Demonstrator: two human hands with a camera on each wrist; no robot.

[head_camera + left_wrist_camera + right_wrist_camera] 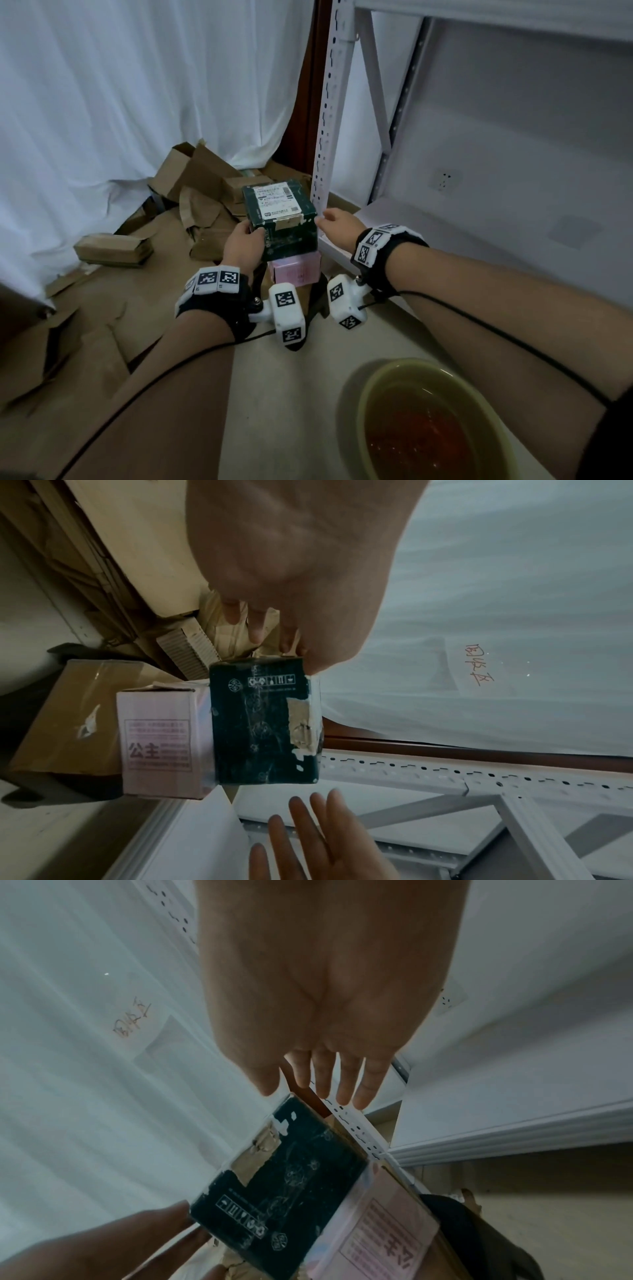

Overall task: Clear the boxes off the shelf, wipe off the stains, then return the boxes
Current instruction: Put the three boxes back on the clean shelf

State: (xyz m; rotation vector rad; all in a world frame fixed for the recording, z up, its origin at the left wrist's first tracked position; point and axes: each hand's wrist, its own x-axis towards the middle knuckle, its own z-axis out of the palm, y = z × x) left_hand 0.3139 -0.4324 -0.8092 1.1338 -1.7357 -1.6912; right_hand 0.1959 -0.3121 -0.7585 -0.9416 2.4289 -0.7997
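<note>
Nearest the person, a bowl (pixel 428 421) of reddish liquid stands on the pale floor (pixel 274 377). Beyond it, the left hand (pixel 243 245) grips the left side of the green box (pixel 279 212), thumb on the near face, fingers curled behind. The right hand (pixel 339 224) hangs just beside the box's right edge, fingers straight and holding nothing; contact cannot be confirmed. The green box sits on a pink box (pixel 295 272), which rests on a brown carton (pixel 65 718). This stack stands off the shelf (pixel 462 233), just left of its post (pixel 330 113).

Judgement: the step in hand is either the end of clearing or the start of returning; the shelf board shows bare and no cloth is visible. The next move calls for a firm two-handed hold and clearance past the post.

Farther left, flattened cardboard (pixel 198 185) litters the floor. A white curtain (pixel 137 85) covers the wall behind
</note>
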